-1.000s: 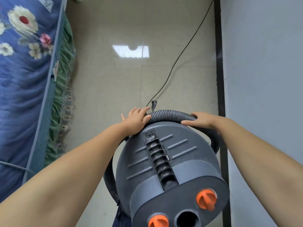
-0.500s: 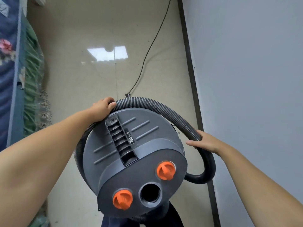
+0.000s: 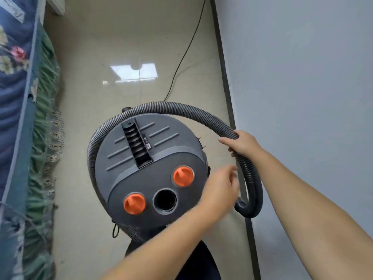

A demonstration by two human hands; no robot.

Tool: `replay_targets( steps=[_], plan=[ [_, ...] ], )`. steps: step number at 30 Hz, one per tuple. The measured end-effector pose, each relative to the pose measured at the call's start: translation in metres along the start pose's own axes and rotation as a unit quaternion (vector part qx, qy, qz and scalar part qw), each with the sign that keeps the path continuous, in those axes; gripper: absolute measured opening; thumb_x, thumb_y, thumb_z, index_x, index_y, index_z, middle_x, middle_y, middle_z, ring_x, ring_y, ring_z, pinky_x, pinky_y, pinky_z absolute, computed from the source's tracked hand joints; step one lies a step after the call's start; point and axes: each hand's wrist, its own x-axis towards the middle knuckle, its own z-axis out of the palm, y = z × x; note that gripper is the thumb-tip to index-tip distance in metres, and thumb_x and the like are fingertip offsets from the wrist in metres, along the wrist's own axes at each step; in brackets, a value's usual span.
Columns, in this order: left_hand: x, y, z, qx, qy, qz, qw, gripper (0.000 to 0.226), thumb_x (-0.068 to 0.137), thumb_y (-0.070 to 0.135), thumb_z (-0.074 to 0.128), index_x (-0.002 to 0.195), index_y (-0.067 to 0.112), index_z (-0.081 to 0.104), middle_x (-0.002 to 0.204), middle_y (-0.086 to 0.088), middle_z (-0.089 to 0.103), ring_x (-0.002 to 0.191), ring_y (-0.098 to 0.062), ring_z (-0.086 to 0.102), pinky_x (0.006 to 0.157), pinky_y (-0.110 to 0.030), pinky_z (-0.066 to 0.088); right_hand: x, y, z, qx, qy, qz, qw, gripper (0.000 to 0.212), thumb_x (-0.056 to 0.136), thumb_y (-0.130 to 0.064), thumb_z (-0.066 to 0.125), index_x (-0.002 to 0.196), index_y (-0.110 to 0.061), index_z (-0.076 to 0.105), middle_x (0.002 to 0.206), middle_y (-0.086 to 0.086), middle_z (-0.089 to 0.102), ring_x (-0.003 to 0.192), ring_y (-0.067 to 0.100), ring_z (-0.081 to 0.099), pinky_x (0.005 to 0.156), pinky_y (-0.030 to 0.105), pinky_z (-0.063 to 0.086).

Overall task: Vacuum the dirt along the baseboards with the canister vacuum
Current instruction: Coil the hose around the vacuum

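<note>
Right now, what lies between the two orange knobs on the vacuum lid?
The open round port lies between the orange knobs in the head view, nothing plugged in.

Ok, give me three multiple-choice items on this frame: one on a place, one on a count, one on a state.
1. Where does the baseboard run? A) right of the vacuum B) under the bed C) behind the camera
2. How many orange knobs are on the vacuum? A) one B) two C) four
3. What is the right hand doing? A) hanging idle B) turning a knob C) gripping the hose

Answers: 1 A, dark strip at the wall's foot; 2 B, one knob, another; 3 C, fingers wrap the ribbed hose.
</note>
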Motion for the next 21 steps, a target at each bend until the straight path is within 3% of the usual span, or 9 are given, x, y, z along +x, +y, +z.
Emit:
replay_targets(
  steps=[2, 4, 7, 10, 14, 16, 18, 20, 21],
  plan=[
    [-0.020, -0.023, 0.056, -0.021, -0.117, -0.117, 0.986, 0.055, 0.087, 0.017, 0.055, 0.139, 0.013, 0.040, 0.133, -0.007, 0.051, 0.120, -0.022, 0.050, 0.090, -0.025, 0.041, 0.000, -0.005, -0.003, 0.007, -0.007, 0.006, 1.000, 0.028, 0.075, -0.049, 0.070, 0.085, -0.025, 0.064, 0.066, -0.002, 0.068, 0.054, 0.014, 0.067, 0.062, 0.028, 0.055],
    [-0.027, -0.043, 0.093, -0.063, -0.166, -0.111, 0.978, 0.064, 0.078, 0.023, 0.069, 0.134, 0.018, 0.039, 0.133, -0.003, 0.045, 0.125, -0.021, 0.042, 0.094, -0.025, 0.038, 0.001, -0.010, -0.004, 0.020, -0.011, 0.022, 1.000, 0.028, 0.074, -0.047, 0.070, 0.084, -0.022, 0.063, 0.067, 0.000, 0.068, 0.059, 0.019, 0.068, 0.069, 0.035, 0.059],
    [-0.029, -0.058, 0.124, -0.151, -0.199, -0.097, 0.963, 0.064, 0.070, 0.034, 0.077, 0.125, 0.026, 0.044, 0.123, 0.002, 0.049, 0.119, -0.015, 0.047, 0.102, -0.037, 0.043, -0.001, -0.019, -0.004, 0.064, -0.028, 0.055, 0.996, 0.031, 0.076, -0.041, 0.073, 0.088, -0.015, 0.063, 0.071, 0.004, 0.066, 0.061, 0.022, 0.066, 0.075, 0.039, 0.059],
    [-0.038, -0.060, 0.137, -0.263, -0.159, -0.148, 0.940, 0.049, 0.082, 0.037, 0.070, 0.123, 0.023, 0.047, 0.119, 0.001, 0.061, 0.109, -0.014, 0.059, 0.095, -0.032, 0.049, -0.017, -0.032, 0.001, 0.116, -0.064, 0.079, 0.988, 0.035, 0.079, -0.041, 0.075, 0.093, -0.012, 0.060, 0.079, 0.007, 0.065, 0.062, 0.019, 0.065, 0.069, 0.034, 0.057],
    [-0.077, -0.059, 0.139, -0.291, -0.120, -0.115, 0.942, 0.033, 0.086, 0.042, 0.061, 0.113, 0.024, 0.052, 0.102, 0.003, 0.066, 0.094, -0.009, 0.063, 0.087, -0.028, 0.051, -0.065, -0.022, -0.004, 0.185, -0.099, 0.043, 0.977, 0.037, 0.090, -0.051, 0.059, 0.092, -0.014, 0.058, 0.088, 0.009, 0.061, 0.068, 0.018, 0.062, 0.065, 0.031, 0.051],
    [-0.091, -0.056, 0.141, -0.309, -0.095, -0.102, 0.941, 0.025, 0.089, 0.042, 0.059, 0.106, 0.026, 0.053, 0.091, 0.007, 0.063, 0.080, 0.000, 0.061, 0.076, -0.018, 0.051, -0.102, 0.006, -0.012, 0.197, -0.135, 0.055, 0.970, 0.046, 0.089, -0.063, 0.048, 0.100, -0.019, 0.059, 0.092, 0.004, 0.060, 0.076, 0.017, 0.058, 0.072, 0.036, 0.048],
    [-0.097, -0.048, 0.134, -0.333, -0.051, -0.098, 0.937, 0.018, 0.092, 0.038, 0.058, 0.106, 0.027, 0.054, 0.087, 0.013, 0.061, 0.074, 0.008, 0.058, 0.069, -0.009, 0.048, -0.145, 0.053, -0.015, 0.222, -0.150, 0.101, 0.958, 0.055, 0.088, -0.070, 0.039, 0.120, -0.029, 0.057, 0.104, -0.003, 0.066, 0.096, 0.016, 0.060, 0.092, 0.048, 0.042],
    [-0.094, -0.039, 0.127, -0.367, 0.003, -0.106, 0.924, 0.022, 0.094, 0.034, 0.057, 0.113, 0.023, 0.055, 0.095, 0.010, 0.063, 0.087, 0.001, 0.061, 0.081, -0.017, 0.050, -0.186, 0.111, -0.005, 0.309, -0.165, 0.160, 0.923, 0.045, 0.096, -0.055, 0.033, 0.131, -0.034, 0.051, 0.126, 0.000, 0.063, 0.119, 0.019, 0.053, 0.108, 0.056, 0.026],
    [-0.091, -0.036, 0.125, -0.381, 0.029, -0.113, 0.917, 0.022, 0.095, 0.032, 0.057, 0.113, 0.020, 0.054, 0.096, 0.006, 0.063, 0.090, -0.008, 0.061, 0.086, -0.027, 0.051, -0.209, 0.136, 0.006, 0.334, -0.189, 0.179, 0.906, 0.041, 0.098, -0.045, 0.033, 0.131, -0.033, 0.053, 0.131, 0.002, 0.061, 0.121, 0.021, 0.051, 0.108, 0.056, 0.023]
  ],
)
